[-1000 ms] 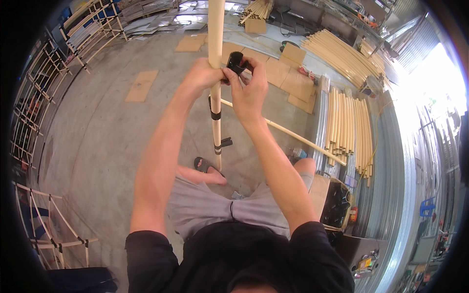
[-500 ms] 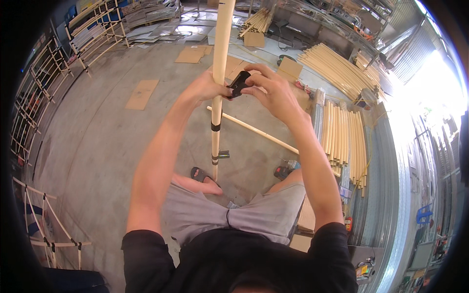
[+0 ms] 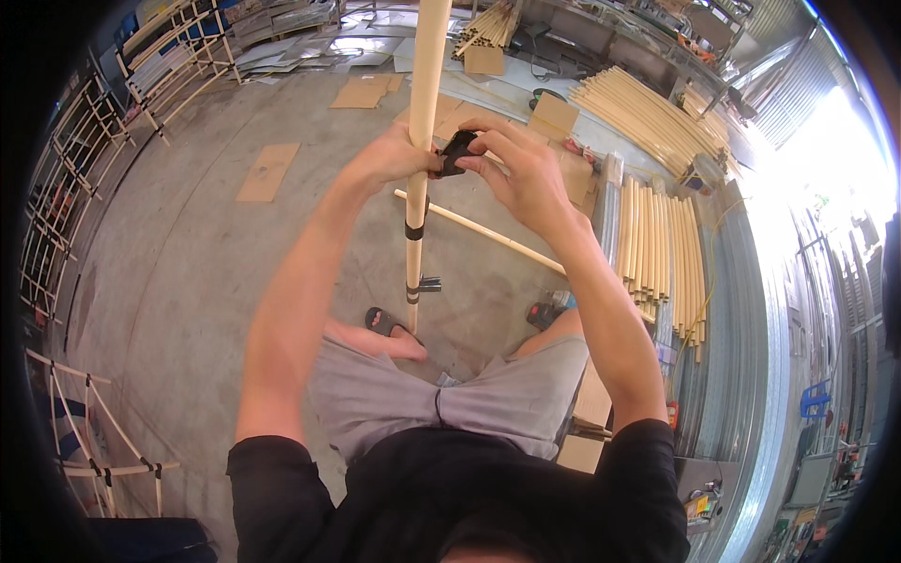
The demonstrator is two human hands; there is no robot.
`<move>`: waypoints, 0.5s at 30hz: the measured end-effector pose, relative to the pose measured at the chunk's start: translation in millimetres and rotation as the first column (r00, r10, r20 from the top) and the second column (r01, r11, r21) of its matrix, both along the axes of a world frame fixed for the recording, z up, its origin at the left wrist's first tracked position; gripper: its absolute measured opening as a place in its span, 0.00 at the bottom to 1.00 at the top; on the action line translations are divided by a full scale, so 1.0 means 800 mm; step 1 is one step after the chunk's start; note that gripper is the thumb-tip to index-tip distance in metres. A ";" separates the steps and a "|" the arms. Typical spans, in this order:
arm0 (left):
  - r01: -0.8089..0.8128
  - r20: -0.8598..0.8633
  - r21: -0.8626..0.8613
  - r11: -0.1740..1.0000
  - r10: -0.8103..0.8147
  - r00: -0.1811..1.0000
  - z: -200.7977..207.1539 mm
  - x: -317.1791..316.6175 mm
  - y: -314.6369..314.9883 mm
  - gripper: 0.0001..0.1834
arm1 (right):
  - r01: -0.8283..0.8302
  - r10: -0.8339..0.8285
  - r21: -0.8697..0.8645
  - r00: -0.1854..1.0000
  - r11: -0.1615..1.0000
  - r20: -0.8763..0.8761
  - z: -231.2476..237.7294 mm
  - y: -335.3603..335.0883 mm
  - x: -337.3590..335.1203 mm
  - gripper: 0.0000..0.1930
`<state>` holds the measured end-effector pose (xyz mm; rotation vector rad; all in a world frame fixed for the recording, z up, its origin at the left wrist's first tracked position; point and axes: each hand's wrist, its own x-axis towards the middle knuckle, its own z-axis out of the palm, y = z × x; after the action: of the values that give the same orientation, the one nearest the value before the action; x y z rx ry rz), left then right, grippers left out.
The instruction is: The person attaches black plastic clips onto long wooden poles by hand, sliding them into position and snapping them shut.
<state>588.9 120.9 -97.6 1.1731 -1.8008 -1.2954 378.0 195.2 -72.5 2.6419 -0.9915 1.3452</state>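
Observation:
A long cream-coloured pipe (image 3: 429, 80) stands upright in front of me, with my left hand (image 3: 392, 154) closed around it. My right hand (image 3: 519, 174) pinches a black curved pipe-joint piece (image 3: 459, 150) at the pipe's right side; the left thumb meets its near edge. Whether the piece touches the pipe is hidden by the fingers. Lower down, a black joint (image 3: 415, 231) wraps the pipe, and a second black joint (image 3: 429, 284) juts to the right near its foot. Another cream pipe (image 3: 493, 237) slants away rightward from behind the upright one.
Stacks of cream pipes (image 3: 648, 117) and a pipe bundle (image 3: 660, 244) lie at the right beside long metal profiles (image 3: 751, 375). Assembled pipe frames (image 3: 183, 66) stand at the left. Flat cardboard (image 3: 268, 172) lies on the floor. A cordless tool (image 3: 542, 314) sits by my right leg.
Both hands stay at the pipe; the black piece has tilted slightly and sits a little closer to the pipe. The whole view has shifted slightly.

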 end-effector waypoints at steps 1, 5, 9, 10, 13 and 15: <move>-0.011 -0.012 -0.004 1.000 0.011 1.000 0.003 -0.001 -0.001 0.09 | 0.005 -0.005 -0.006 1.000 1.000 0.004 0.003 -0.001 0.000 0.09; -0.088 0.036 -0.059 0.994 0.090 0.995 0.008 -0.006 0.008 0.08 | 0.068 -0.068 -0.020 0.997 0.997 -0.022 -0.003 0.004 0.002 0.08; -0.050 0.020 -0.035 0.998 0.051 0.998 0.001 -0.010 -0.002 0.07 | 0.063 -0.069 -0.133 0.997 0.989 -0.034 -0.004 -0.002 0.001 0.08; -0.047 0.024 -0.029 0.998 0.048 0.999 0.000 -0.009 -0.002 0.07 | 0.061 -0.069 -0.154 0.997 0.986 -0.045 -0.004 -0.002 0.001 0.08; -0.064 0.011 -0.027 0.998 0.064 0.998 -0.001 -0.007 -0.002 0.07 | 0.050 -0.063 -0.131 0.993 0.990 -0.097 -0.007 -0.001 -0.005 0.08; -0.062 -0.003 -0.041 0.997 0.062 0.998 -0.002 -0.008 0.000 0.07 | 0.057 -0.062 -0.088 0.997 0.994 -0.053 -0.008 0.001 -0.002 0.09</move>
<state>582.6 120.9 -98.9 1.1953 -1.7675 -1.2185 376.1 196.0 -78.5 2.5511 -0.9742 1.2650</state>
